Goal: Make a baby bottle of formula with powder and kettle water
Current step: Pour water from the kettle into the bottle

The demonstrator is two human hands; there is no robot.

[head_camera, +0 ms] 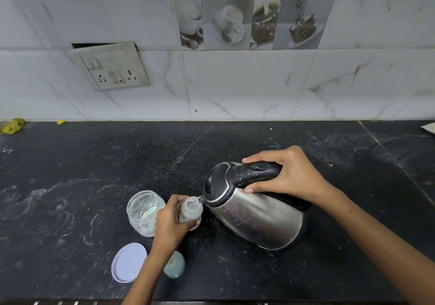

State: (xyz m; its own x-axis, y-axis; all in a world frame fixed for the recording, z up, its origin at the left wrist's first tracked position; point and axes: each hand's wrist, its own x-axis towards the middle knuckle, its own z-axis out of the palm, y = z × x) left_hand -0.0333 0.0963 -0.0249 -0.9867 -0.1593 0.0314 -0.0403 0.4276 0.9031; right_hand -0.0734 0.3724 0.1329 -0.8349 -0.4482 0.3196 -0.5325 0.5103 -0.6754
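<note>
Bottle [191, 211] in left hand [170, 222], kettle [253, 210] – right hand [289, 175]

Home kitchen — tiled wall [235, 81], countertop [94, 163]

No readable text on the kettle [256, 213], bottle [191, 210] or jar [144, 208] (markings too faint)

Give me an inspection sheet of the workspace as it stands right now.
Surface: black stone counter, smeared with pale swirl marks.
Job's things: steel kettle tilted, spout at the open baby bottle; open clear jar left of it; lilac lid and bottle cap lying nearer.
Clutter: yellow-green scrap and small yellow bit at the wall.
Grippers: left hand holds the bottle; right hand grips the kettle handle.
Cables: nothing seen.
Surroundings: marble-look tiles, wall socket plate hanging loose.
</note>
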